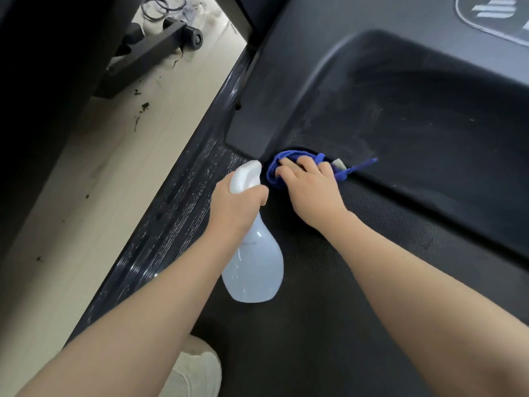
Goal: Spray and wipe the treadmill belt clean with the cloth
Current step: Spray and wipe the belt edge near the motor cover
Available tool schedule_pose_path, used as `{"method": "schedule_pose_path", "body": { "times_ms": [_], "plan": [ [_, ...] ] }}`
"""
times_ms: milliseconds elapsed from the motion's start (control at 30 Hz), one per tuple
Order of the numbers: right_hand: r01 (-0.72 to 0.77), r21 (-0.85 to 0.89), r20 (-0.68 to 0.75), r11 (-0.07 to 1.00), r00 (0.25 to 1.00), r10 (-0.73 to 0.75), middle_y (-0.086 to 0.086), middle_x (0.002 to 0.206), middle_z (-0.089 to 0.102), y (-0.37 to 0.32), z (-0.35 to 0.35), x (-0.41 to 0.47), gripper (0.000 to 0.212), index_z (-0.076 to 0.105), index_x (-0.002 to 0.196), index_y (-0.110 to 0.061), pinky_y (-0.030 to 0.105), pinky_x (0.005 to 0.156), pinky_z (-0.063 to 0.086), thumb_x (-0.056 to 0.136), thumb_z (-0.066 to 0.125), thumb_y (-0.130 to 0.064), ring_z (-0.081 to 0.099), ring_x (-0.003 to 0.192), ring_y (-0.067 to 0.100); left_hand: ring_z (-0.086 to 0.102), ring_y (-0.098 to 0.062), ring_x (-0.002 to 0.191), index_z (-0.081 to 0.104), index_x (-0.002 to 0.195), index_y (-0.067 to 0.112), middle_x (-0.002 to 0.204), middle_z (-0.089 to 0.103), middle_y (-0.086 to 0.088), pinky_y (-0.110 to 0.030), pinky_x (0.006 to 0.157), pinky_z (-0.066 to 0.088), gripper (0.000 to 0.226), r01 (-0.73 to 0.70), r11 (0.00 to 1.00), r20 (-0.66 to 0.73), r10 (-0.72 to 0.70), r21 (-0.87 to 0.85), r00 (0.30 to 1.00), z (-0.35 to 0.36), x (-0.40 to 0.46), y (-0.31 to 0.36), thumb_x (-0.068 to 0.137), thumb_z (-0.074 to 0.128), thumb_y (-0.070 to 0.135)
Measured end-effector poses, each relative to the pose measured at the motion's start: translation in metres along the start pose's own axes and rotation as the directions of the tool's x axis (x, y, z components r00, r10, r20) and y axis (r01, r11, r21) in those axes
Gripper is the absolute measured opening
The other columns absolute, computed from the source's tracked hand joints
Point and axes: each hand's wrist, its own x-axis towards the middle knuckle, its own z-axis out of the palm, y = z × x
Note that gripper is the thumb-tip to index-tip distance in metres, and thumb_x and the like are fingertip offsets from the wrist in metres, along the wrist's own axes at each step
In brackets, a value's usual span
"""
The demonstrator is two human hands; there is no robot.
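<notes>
Fingers of the right hand (pixel 310 187) press a bunched blue cloth (pixel 282 170) onto the treadmill belt (pixel 329 282), right at the edge of the black motor cover (pixel 400 104). Beside it, the left hand (pixel 234 207) grips the neck of a translucent spray bottle (pixel 253 267) held over the belt near the ribbed side rail (pixel 177 213).

Bare treadmill belt (pixel 357 282) lies open to the right of and behind the right hand (pixel 310 190), while the raised motor cover (pixel 329 96) walls off the front and the spray bottle (pixel 253 265) crowds the left.
</notes>
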Motion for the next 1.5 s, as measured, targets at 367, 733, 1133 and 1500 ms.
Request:
{"method": "schedule_pose_path", "body": {
  "times_ms": [367,733,1133,1500],
  "plan": [
    [-0.086,-0.151,0.074,0.985,0.992,0.098,0.002,0.105,0.068,-0.001,-0.012,-0.002,0.023,0.066,0.087,-0.014,0.031,0.06,0.04,0.066,0.059,-0.008,0.06,0.083,0.027,0.046,-0.017,0.068,0.056,0.077,0.0,0.075,0.052,-0.013,-0.035,0.066,0.038,0.032,-0.094,0.995,0.016,0.094,0.014,0.995,-0.039,-0.012,-0.028,0.051,0.054,0.02],
    [0.072,-0.051,0.269,0.996,0.962,-0.056,0.0,0.132,0.056,-0.03,-0.011,-0.022,0.033,0.061,0.109,-0.015,0.038,0.075,0.037,0.079,0.052,-0.007,0.052,0.11,0.028,0.046,-0.009,0.06,0.065,0.077,0.02,0.065,0.052,0.007,-0.026,0.062,0.037,0.029,-0.071,0.996,0.001,0.071,-0.054,0.997,-0.063,-0.032,-0.042,0.052,0.052,0.013],
    [-0.006,-0.158,0.159,0.987,0.987,0.031,-0.001,0.113,0.065,0.014,-0.026,-0.054,0.029,0.064,0.09,-0.016,0.034,0.061,0.038,0.075,0.039,-0.011,0.058,0.088,0.028,0.054,-0.011,0.071,0.066,0.074,0.031,0.065,0.059,0.013,-0.028,0.067,0.042,0.032,-0.054,0.996,0.068,0.058,-0.066,0.996,-0.032,-0.047,-0.047,0.052,0.051,0.013],
    [-0.148,0.007,0.18,0.989,0.973,0.144,-0.001,0.106,0.064,0.067,-0.044,-0.122,0.03,0.061,0.09,-0.018,0.034,0.063,0.032,0.069,0.042,-0.006,0.054,0.088,0.029,0.05,0.007,0.056,0.066,0.104,0.024,0.066,0.057,0.015,-0.011,0.059,0.04,0.048,-0.064,0.997,0.234,0.069,-0.03,0.97,0.021,-0.065,-0.021,0.06,0.054,0.012]
  ]
}}
